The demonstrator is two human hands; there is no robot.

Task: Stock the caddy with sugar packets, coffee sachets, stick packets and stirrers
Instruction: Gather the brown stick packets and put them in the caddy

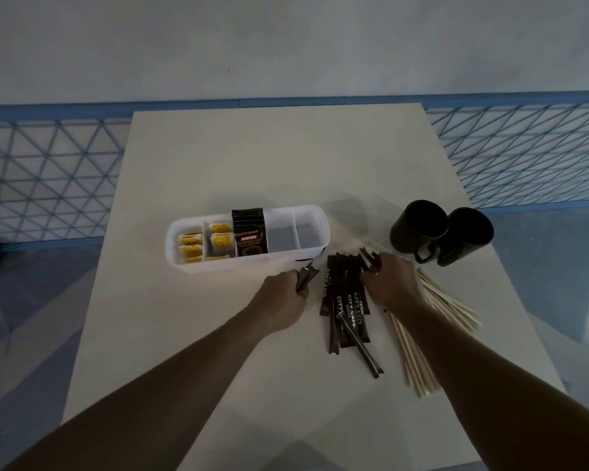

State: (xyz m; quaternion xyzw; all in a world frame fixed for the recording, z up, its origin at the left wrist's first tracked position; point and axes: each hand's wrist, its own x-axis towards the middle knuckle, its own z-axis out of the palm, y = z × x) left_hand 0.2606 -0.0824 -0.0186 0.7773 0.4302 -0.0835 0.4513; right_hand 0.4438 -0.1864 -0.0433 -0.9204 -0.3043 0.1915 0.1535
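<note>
Caddy [198,266] beside mugs [439,232]; left hand [283,300] clamped on stick packets [305,277]; right hand [391,283] fingers spread over pile [347,311].

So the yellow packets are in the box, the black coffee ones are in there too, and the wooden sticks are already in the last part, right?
Not quite. The head view shows the wooden sticks lying on the table, right of the brown stick packets, not in the box. Its two right-hand parts are empty. The yellow packets and black coffee ones are inside.
</note>
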